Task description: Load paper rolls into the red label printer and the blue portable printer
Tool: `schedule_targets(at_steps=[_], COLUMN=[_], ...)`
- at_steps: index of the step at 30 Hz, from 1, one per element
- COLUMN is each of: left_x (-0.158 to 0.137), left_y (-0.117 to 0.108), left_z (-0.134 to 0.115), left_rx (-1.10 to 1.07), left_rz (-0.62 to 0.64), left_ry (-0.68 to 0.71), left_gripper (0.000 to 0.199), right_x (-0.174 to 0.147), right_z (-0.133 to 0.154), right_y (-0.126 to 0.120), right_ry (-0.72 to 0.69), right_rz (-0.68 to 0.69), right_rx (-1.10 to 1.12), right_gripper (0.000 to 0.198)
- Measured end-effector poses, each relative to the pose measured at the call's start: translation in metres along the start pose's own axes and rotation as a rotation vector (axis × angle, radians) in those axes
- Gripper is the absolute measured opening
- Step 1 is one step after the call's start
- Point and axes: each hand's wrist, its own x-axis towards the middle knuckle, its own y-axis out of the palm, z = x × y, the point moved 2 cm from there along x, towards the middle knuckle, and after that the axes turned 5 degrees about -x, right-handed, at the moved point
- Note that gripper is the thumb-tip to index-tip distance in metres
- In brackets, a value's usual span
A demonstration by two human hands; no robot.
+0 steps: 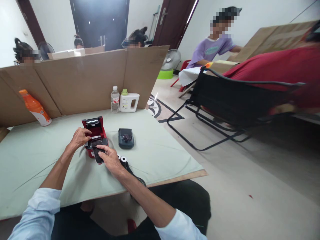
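Observation:
A small red and black label printer (90, 152) stands on the table with its lid raised. My left hand (79, 137) is at the printer's left side, fingers bent over the edge of its open compartment. With thumb and fingers, my right hand (111, 159) grips a dark, glossy flap-like piece (99, 156) at the printer's front. Whether that piece is attached is unclear. A dark portable printer (126, 138) lies to the right. Near my right wrist are white paper rolls (123, 159) and a black cable (138, 179), partly hidden by my arm.
A cardboard screen (85, 80) lines the table's (170, 156) far edge. Before it stand an orange bottle (36, 108), a clear water bottle (115, 100) and a white jug (128, 102). To the right are a black folding chair (215, 96) and a person in purple (210, 51).

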Motion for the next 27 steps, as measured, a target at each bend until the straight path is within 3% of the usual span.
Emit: schedule_targets(at_steps=[4,6,8,11,15,21,27], left_x=[-0.005,-0.002,0.007,0.024,0.026,-0.028,-0.07], left_y=[-0.005,-0.007,-0.006,-0.002,0.001,-0.01,-0.015], left_z=[0.012,0.019,0.027,0.033,0.029,0.009,0.002], left_rx=[-0.071,-0.143,-0.282,-0.533,-0.656,-0.464,-0.201], left_rz=[-0.319,-0.482,-0.542,-0.443,-0.353,-0.229,-0.045], left_ry=[-0.039,-0.094,-0.133,-0.122,-0.06,0.094,0.245], left_gripper=[0.018,0.029,0.053,0.077,0.071,0.048,0.061], right_x=[0.001,0.0,-0.002,-0.004,-0.007,-0.011,-0.016], right_z=[-0.004,-0.006,-0.006,-0.007,-0.006,-0.004,-0.003], right_y=[-0.001,-0.002,-0.002,-0.003,-0.003,-0.006,-0.006], right_ry=[-0.001,0.001,0.003,0.009,0.027,0.043,0.044], right_rz=[0.002,0.01,0.016,0.02,0.022,0.044,0.059], right_rx=[-0.008,-0.011,-0.021,-0.055,-0.078,-0.076,-0.09], right_gripper=[0.049,0.048,0.048,0.05,0.052,0.05,0.047])
